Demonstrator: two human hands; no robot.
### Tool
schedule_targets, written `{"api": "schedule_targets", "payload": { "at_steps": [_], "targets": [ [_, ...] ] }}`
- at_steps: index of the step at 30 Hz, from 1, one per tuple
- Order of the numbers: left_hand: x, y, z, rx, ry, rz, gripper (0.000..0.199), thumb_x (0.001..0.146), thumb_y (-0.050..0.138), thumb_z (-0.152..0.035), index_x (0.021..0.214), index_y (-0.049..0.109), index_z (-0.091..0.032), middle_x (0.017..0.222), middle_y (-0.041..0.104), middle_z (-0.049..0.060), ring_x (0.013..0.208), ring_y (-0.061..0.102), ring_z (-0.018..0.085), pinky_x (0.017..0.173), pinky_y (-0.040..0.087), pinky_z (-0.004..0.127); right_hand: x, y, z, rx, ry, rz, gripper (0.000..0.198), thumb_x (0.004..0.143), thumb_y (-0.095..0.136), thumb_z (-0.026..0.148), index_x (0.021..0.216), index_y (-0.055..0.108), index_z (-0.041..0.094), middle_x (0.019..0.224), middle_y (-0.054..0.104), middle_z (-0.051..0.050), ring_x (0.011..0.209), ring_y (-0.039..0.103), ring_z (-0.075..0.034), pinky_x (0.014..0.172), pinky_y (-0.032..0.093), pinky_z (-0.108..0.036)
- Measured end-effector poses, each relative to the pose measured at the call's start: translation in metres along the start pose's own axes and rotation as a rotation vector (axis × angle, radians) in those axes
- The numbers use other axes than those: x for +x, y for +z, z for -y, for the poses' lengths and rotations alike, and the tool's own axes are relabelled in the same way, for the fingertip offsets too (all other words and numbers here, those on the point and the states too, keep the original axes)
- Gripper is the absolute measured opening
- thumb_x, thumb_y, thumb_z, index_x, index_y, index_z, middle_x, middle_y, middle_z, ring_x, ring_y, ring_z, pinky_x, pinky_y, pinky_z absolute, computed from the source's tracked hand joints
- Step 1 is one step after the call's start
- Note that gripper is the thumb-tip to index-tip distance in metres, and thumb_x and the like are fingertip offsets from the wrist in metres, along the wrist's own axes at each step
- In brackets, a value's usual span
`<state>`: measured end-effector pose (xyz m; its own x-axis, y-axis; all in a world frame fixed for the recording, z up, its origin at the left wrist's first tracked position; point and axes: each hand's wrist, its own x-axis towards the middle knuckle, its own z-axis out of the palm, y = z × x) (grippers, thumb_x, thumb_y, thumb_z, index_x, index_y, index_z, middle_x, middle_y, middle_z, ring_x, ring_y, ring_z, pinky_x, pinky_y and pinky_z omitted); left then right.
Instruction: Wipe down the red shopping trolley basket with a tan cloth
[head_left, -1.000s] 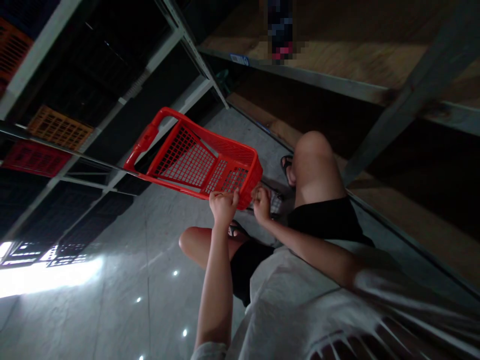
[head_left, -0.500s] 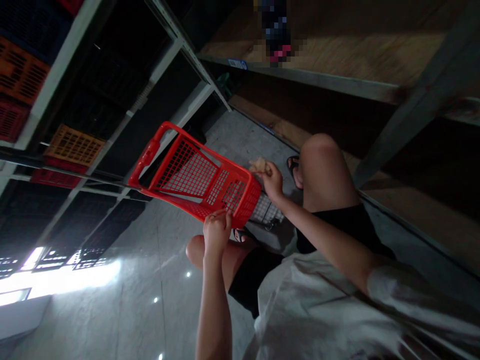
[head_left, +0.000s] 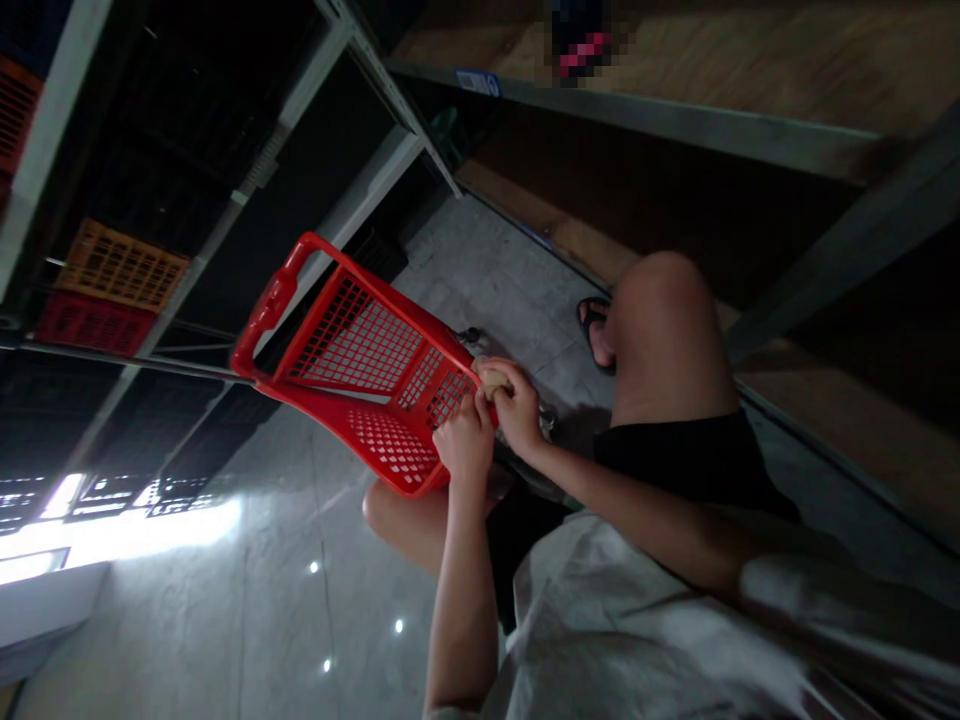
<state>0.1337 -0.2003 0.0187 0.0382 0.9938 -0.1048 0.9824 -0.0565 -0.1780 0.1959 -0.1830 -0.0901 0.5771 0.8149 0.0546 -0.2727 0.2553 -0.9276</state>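
A red plastic shopping cart (head_left: 390, 318) with mesh sides stands tilted in the view before my knees. My left hand (head_left: 466, 437) is closed at its near rim, fingers curled over the edge; part of the grip is hidden. Close beside it, my right hand (head_left: 519, 408) presses a crumpled tan cloth (head_left: 492, 379) against the same rim. The two hands almost touch. The cart's handle (head_left: 262, 305) points away from me, and its wheels are partly hidden behind my hands.
A wooden-board shelf (head_left: 675, 60) on a metal frame runs along the right. On the left, racks hold an orange crate (head_left: 124, 265), a red crate (head_left: 94, 322) and dark crates. Grey concrete floor (head_left: 225, 600) spreads at lower left. My bent knees flank the cart.
My right hand has brought the cloth left and down onto the cart's rim. My left hand has shifted right along the rim towards it. The cart has turned slightly.
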Motion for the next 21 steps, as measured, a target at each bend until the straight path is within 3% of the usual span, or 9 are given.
{"api": "schedule_targets", "payload": {
  "at_steps": [2,8,10,13,16,19,21],
  "targets": [
    [-0.004,0.004,0.010,0.004,0.006,-0.007,0.049,0.117,0.035,-0.041,0.113,0.079,-0.021,0.088,0.080,0.011,0.076,0.075,0.023,0.064,0.039,0.028,0.000,0.000,-0.004,-0.008,-0.005,0.044,0.050,0.077,0.052,0.006,0.114,0.079,0.028,0.127,0.078,-0.002,0.127,0.070,-0.019,0.120,0.054,-0.041],
    [-0.018,0.013,0.041,-0.146,0.112,-0.045,0.041,0.111,0.046,-0.039,0.103,0.081,-0.021,0.082,0.078,0.013,0.073,0.073,0.027,0.065,0.039,0.031,-0.020,-0.019,-0.049,-0.074,0.143,0.084,0.028,0.078,0.059,0.015,0.096,0.078,0.022,0.102,0.084,-0.010,0.098,0.079,-0.026,0.095,0.067,-0.044],
    [-0.021,0.017,0.050,-0.202,0.173,-0.073,0.041,0.109,0.047,-0.040,0.097,0.081,-0.021,0.079,0.077,0.013,0.071,0.072,0.028,0.065,0.040,0.033,-0.022,-0.013,-0.043,-0.073,0.146,0.086,0.037,0.077,0.053,0.012,0.101,0.080,0.023,0.109,0.084,-0.009,0.105,0.079,-0.024,0.102,0.065,-0.044],
    [-0.024,0.024,0.057,-0.208,0.249,-0.110,0.043,0.108,0.045,-0.041,0.094,0.080,-0.021,0.078,0.077,0.013,0.069,0.070,0.027,0.065,0.041,0.033,-0.015,0.002,-0.012,-0.059,0.028,0.112,0.055,0.079,0.048,0.008,0.119,0.082,0.026,0.134,0.080,-0.005,0.132,0.072,-0.020,0.124,0.052,-0.043],
    [-0.025,0.028,0.058,-0.189,0.299,-0.125,0.046,0.109,0.042,-0.042,0.093,0.081,-0.022,0.077,0.077,0.012,0.070,0.070,0.026,0.065,0.043,0.032,-0.005,0.007,0.010,-0.052,-0.092,0.156,0.061,0.083,0.047,0.008,0.130,0.081,0.028,0.142,0.077,-0.003,0.139,0.067,-0.018,0.128,0.048,-0.040],
    [-0.027,0.030,0.064,-0.218,0.334,-0.124,0.047,0.108,0.043,-0.046,0.092,0.082,-0.023,0.078,0.077,0.012,0.073,0.073,0.028,0.068,0.046,0.034,-0.002,-0.010,-0.004,-0.096,-0.040,0.180,0.063,0.080,0.048,0.008,0.130,0.081,0.027,0.145,0.076,-0.004,0.139,0.068,-0.019,0.126,0.050,-0.040],
    [-0.026,0.030,0.072,-0.263,0.325,-0.100,0.049,0.108,0.044,-0.048,0.087,0.082,-0.024,0.077,0.077,0.012,0.073,0.074,0.028,0.067,0.048,0.035,-0.005,-0.028,-0.025,-0.141,0.021,0.143,0.058,0.077,0.048,0.008,0.118,0.086,0.024,0.132,0.082,-0.007,0.126,0.076,-0.022,0.118,0.058,-0.042]
  ]
}}
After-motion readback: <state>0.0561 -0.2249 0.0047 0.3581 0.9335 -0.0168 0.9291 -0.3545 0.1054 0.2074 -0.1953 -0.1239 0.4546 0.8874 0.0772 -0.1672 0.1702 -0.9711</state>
